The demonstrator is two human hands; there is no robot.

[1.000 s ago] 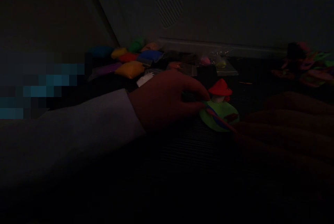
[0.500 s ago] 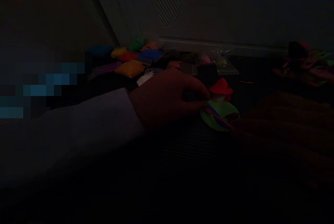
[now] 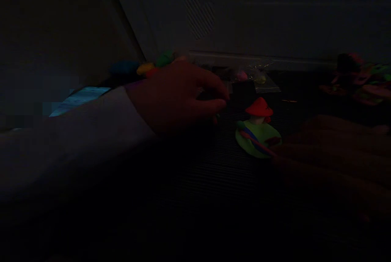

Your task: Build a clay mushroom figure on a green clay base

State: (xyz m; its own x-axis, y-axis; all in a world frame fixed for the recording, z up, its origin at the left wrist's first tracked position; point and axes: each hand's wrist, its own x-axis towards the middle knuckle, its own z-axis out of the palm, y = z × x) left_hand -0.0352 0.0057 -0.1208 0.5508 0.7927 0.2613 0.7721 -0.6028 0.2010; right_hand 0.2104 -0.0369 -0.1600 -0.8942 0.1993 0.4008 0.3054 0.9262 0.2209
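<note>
The scene is very dark. A small clay mushroom (image 3: 259, 108) with a red cap and pale stem stands on a round green clay base (image 3: 258, 139). A blue and a pink strip run along the base's front. At the base's right edge, the fingers of my right hand (image 3: 330, 148) grip it, though they are dim. My left hand (image 3: 180, 95) hovers left of the mushroom, thumb and index fingertips close but slightly apart, nothing visible between them. Below its thumb shows a tiny red and green bit (image 3: 215, 118); I cannot tell whether the hand touches it.
Behind my left hand lie coloured clay packs, among them a green one (image 3: 165, 57) and a blue one (image 3: 124, 67). Clear bags (image 3: 267, 87) with pink and yellow lumps lie farther back. A colourful pile (image 3: 363, 79) sits at right. A panel with a striped heart (image 3: 200, 14) rises behind.
My left hand has let go of the green base's left edge and moved left, away from it. My right hand stays at the base. The view has shifted slightly.
</note>
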